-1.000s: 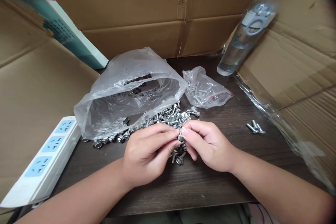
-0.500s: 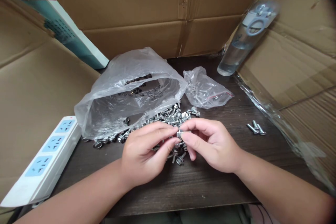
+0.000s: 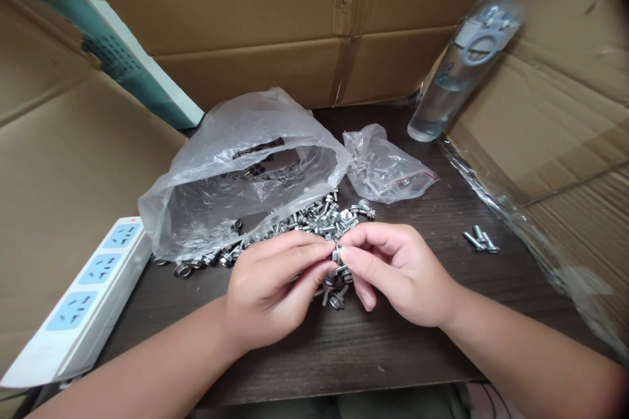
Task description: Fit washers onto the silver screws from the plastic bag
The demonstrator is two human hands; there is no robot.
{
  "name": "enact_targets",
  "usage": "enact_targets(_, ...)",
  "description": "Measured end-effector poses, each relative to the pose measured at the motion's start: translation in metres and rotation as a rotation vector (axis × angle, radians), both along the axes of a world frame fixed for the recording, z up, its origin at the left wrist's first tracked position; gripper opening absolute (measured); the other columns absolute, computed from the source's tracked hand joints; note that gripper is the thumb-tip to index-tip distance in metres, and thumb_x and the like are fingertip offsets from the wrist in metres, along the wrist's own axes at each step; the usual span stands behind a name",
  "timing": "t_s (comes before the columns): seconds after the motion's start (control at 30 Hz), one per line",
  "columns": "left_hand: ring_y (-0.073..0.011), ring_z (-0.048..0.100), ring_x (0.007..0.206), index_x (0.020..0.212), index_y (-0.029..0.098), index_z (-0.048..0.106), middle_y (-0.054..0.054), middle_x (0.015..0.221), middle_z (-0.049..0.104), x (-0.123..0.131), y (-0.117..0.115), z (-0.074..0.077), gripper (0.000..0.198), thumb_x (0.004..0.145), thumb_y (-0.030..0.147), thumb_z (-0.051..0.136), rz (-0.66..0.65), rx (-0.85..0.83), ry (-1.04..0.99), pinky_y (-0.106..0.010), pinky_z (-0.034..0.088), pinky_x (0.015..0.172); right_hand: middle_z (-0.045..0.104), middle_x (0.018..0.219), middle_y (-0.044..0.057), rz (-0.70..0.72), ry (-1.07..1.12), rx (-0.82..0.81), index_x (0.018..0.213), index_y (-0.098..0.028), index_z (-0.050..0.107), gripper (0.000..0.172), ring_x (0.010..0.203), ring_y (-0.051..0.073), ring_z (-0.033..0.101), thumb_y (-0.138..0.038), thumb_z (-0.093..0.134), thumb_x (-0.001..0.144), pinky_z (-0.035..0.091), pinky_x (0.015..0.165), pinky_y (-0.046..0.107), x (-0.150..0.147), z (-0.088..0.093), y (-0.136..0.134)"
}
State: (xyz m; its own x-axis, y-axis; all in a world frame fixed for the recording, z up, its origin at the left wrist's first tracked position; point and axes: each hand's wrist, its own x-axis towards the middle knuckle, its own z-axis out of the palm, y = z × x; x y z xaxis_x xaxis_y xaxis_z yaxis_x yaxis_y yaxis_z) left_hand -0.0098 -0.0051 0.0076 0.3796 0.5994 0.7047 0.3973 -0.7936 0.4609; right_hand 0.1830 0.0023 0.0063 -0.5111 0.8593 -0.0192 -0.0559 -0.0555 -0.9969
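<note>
A silver hex bolt [image 3: 337, 254] is pinched between the fingertips of both hands, partly hidden by them. My left hand [image 3: 275, 288] closes thumb and forefinger on its left end. From the other side, my right hand [image 3: 393, 268] grips it between thumb and forefinger, with a lower finger hanging down. Whether a separate nut or washer sits on the bolt I cannot tell. Beneath and behind the hands spreads a pile of loose flanged bolts [image 3: 324, 213]. Several bolts [image 3: 481, 239] lie apart on the dark table to the right.
A large clear plastic bag [image 3: 255, 118] gapes behind the pile. Beside it lies a small zip bag [image 3: 383, 170] with bolts inside. A water bottle [image 3: 447, 85] stands at the back right, a power strip [image 3: 93, 288] at the left. Cardboard walls [image 3: 246, 6] surround the wooden table [image 3: 393, 353].
The fingertips have shifted slightly on the bolt, and less of it shows at the right thumb. The right hand's lower finger has moved a little down and right.
</note>
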Motion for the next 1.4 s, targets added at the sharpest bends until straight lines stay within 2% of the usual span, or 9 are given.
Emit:
enact_targets(0.37,-0.0122,0.07,0.07,0.096,0.018,0.072,-0.005,0.083,0.074,0.002,0.001,0.0,0.019,0.08,0.007,0.069,0.049,-0.069,-0.055,-0.02,0.058,0.062,0.052,0.045,-0.005,-0.069,-0.029,0.067,0.092,-0.012,0.062,0.02,0.038,0.009,0.051,-0.032,0.06,0.089,0.045,0.043,0.021,-0.002,-0.001,-0.001)
enact_targets(0.63,-0.0132,0.071,0.074,0.101,0.02,0.071,-0.004,0.09,0.075,-0.006,0.007,-0.006,0.023,0.08,0.011,0.07,0.091,0.026,0.061,-0.02,0.057,0.069,0.054,0.051,-0.004,-0.072,-0.119,0.049,0.093,-0.013,0.063,0.022,0.043,0.009,0.053,-0.034,0.059,0.089,0.046,0.046,0.021,-0.003,-0.001,0.008)
enact_targets(0.83,-0.0189,0.071,0.079,0.105,0.019,0.07,-0.006,0.097,0.074,-0.011,0.024,-0.02,0.023,0.084,0.026,0.066,0.14,0.129,0.194,-0.025,0.056,0.075,0.065,0.088,0.005,-0.449,-0.333,0.497,0.094,-0.016,0.066,0.016,0.061,0.011,0.059,-0.031,0.062,0.089,0.049,0.057,0.025,0.046,0.02,0.008)
enact_targets(0.93,-0.0187,0.069,0.079,0.103,0.021,0.07,-0.005,0.096,0.072,-0.013,0.025,-0.023,0.021,0.083,0.026,0.066,0.166,0.132,0.164,-0.028,0.054,0.077,0.063,0.085,0.004,-0.719,-0.497,0.621,0.089,-0.018,0.065,0.009,0.064,0.013,0.059,-0.026,0.06,0.091,0.049,0.059,0.027,0.089,0.025,-0.008)
enact_targets(1.0,-0.0177,0.067,0.077,0.099,0.023,0.07,-0.002,0.093,0.071,-0.013,0.023,-0.022,0.018,0.082,0.023,0.065,0.149,0.112,0.145,-0.028,0.053,0.077,0.063,0.085,0.004,-0.8,-0.693,0.638,0.088,-0.018,0.065,0.008,0.064,0.013,0.058,-0.025,0.061,0.09,0.047,0.059,0.028,0.115,0.019,-0.019)
enact_targets(1.1,-0.0165,0.066,0.074,0.093,0.026,0.069,0.001,0.087,0.071,-0.01,0.018,-0.019,0.015,0.082,0.023,0.06,0.131,0.061,0.143,-0.028,0.051,0.074,0.066,0.092,0.006,-0.703,-0.967,0.649,0.093,-0.018,0.066,0.008,0.072,0.017,0.061,-0.022,0.06,0.089,0.048,0.063,0.03,0.139,0.003,-0.025)
enact_targets(1.2,-0.0155,0.066,0.07,0.091,0.027,0.068,0.002,0.083,0.07,-0.007,0.016,-0.018,0.015,0.083,0.023,0.056,0.152,0.027,0.151,-0.027,0.05,0.068,0.068,0.101,0.009,-0.57,-1.148,0.687,0.1,-0.016,0.065,0.014,0.086,0.021,0.064,-0.017,0.056,0.089,0.05,0.075,0.033,0.144,-0.01,-0.019)
enact_targets(1.3,-0.0144,0.066,0.065,0.092,0.025,0.068,0.001,0.078,0.07,-0.009,0.018,-0.02,0.013,0.084,0.023,0.059,0.139,0.082,0.189,-0.025,0.049,0.06,0.068,0.105,0.01,-0.479,-1.339,0.645,0.104,-0.015,0.066,0.019,0.094,0.025,0.065,-0.014,0.052,0.089,0.049,0.081,0.035,0.138,-0.012,-0.008)
enact_targets(1.4,-0.0136,0.066,0.06,0.093,0.022,0.068,0.0,0.076,0.071,-0.011,0.021,-0.018,0.011,0.084,0.023,0.062,0.103,0.132,0.213,-0.023,0.05,0.055,0.069,0.102,0.011,-0.394,-1.523,0.541,0.105,-0.016,0.066,0.022,0.092,0.027,0.067,-0.013,0.051,0.089,0.048,0.075,0.034,0.131,-0.008,-0.001)
